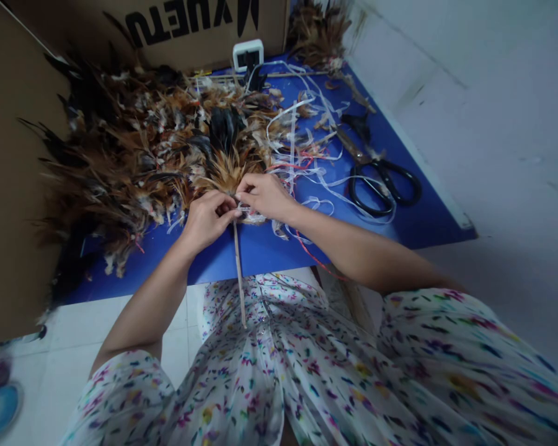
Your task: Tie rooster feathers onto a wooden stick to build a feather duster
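Note:
Close together at the table's front, both my hands are closed at the base of a feather bunch [230, 167], brown at the bottom with black tips. My left hand [208, 218] pinches the bunch where a thin stick [239, 266] comes out and hangs toward my lap. Thumb and fingers of my right hand [266, 195] are pressed together at the same base. A strip of clear or white ribbon seems to cross beneath the fingertips; its exact hold is hidden.
Loose brown and black feathers [134, 142] heap up on the left of the blue table [283, 251]. Black-handled scissors [384, 183] lie right among white ribbons [323, 176] and red string [314, 251]. Behind stand a small white device [248, 47] and a cardboard box [204, 46]; a wall borders the right.

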`<state>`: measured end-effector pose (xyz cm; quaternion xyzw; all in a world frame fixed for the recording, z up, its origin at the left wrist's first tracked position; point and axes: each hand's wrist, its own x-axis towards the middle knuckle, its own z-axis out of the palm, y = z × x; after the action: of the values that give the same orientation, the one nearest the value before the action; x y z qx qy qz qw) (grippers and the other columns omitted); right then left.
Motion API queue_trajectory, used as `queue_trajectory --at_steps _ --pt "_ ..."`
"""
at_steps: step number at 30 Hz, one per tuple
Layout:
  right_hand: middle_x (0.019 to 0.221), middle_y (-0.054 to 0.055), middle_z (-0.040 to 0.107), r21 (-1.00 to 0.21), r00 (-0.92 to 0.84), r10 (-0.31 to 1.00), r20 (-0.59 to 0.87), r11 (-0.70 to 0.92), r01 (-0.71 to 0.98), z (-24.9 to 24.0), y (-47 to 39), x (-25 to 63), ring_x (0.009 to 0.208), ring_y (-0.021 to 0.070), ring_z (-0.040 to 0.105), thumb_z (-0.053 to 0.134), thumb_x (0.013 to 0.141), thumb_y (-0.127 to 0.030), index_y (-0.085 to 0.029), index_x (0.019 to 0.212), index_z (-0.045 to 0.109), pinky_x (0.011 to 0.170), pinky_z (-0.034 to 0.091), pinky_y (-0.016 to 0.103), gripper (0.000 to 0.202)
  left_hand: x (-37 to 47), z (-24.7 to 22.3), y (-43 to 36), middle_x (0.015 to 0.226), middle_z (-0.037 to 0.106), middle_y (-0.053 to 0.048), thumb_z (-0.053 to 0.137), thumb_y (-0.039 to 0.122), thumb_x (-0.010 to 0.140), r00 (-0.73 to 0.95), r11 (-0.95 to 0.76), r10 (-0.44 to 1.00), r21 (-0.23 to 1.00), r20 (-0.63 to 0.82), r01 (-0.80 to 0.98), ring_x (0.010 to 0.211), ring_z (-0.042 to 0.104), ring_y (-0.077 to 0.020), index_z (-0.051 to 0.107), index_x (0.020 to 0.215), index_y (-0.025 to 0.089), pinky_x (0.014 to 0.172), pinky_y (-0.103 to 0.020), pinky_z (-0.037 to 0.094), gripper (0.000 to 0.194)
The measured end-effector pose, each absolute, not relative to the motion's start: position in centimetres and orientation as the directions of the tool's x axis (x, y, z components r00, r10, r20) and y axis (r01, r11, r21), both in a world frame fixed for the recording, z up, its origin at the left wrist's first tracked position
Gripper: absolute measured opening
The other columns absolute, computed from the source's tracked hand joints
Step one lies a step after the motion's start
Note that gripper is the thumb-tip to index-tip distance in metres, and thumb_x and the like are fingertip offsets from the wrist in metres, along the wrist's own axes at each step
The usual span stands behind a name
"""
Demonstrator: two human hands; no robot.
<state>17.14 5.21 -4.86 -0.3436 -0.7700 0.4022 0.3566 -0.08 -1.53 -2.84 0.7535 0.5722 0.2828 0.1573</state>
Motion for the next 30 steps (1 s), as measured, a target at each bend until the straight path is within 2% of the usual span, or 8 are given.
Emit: queue_trajectory --at_steps 13,21,25,30 --pt "0.063 -0.002 0.062 -0.913 -0.489 0.847 0.209 0.348 0.213 -5.6 5.7 17.3 0.063 0.0120 0.057 0.063 0.081 -0.020 -0.015 0.076 0.061 0.064 0.044 0.027 0.007 0.0 -2.8 -1.7 0.072 0.064 -0.002 0.071 0.037 0.077 0.116 -0.224 0.968 0.564 0.220 0.795 0.062 0.053 -0.0121 0.067 0.076 0.018 0.064 -0.025 0.044 0.019" --pt "0.069 0.000 0.064 -0.887 -0.537 0.817 0.210 0.390 0.248 -5.0 5.4 18.0 0.065 0.0110 0.054 0.068 0.079 -0.018 -0.013 0.075 0.066 0.063 0.039 0.026 0.007 -0.1 -3.1 -1.7 0.073 0.066 -0.002 0.072 0.038 0.075 0.066 -0.177 0.976 0.578 0.207 0.797 0.064 0.054 -0.0127 0.068 0.078 0.017 0.064 -0.025 0.044 0.021" --pt "0.069 0.000 0.064 -0.835 -0.562 0.795 0.227 0.456 0.307 -4.3 5.0 17.8 0.066 0.0100 0.054 0.069 0.076 -0.013 -0.013 0.072 0.067 0.066 0.038 0.025 0.005 -0.1 -2.9 -1.8 0.073 0.068 -0.003 0.072 0.039 0.075 0.053 -0.158 0.981 0.609 0.187 0.777 0.066 0.058 -0.0137 0.069 0.077 0.017 0.064 -0.024 0.044 0.022" --pt "0.072 0.001 0.065 -0.757 -0.583 0.761 0.284 0.551 0.351 -4.1 4.6 17.5 0.066 0.0102 0.053 0.063 0.075 -0.005 -0.013 0.069 0.068 0.068 0.038 0.025 0.011 -0.3 -2.6 -1.8 0.065 0.066 -0.001 0.062 0.036 0.084 0.087 -0.130 0.992 0.701 0.096 0.701 0.060 0.059 -0.0134 0.067 0.080 0.018 0.062 -0.024 0.046 0.019"
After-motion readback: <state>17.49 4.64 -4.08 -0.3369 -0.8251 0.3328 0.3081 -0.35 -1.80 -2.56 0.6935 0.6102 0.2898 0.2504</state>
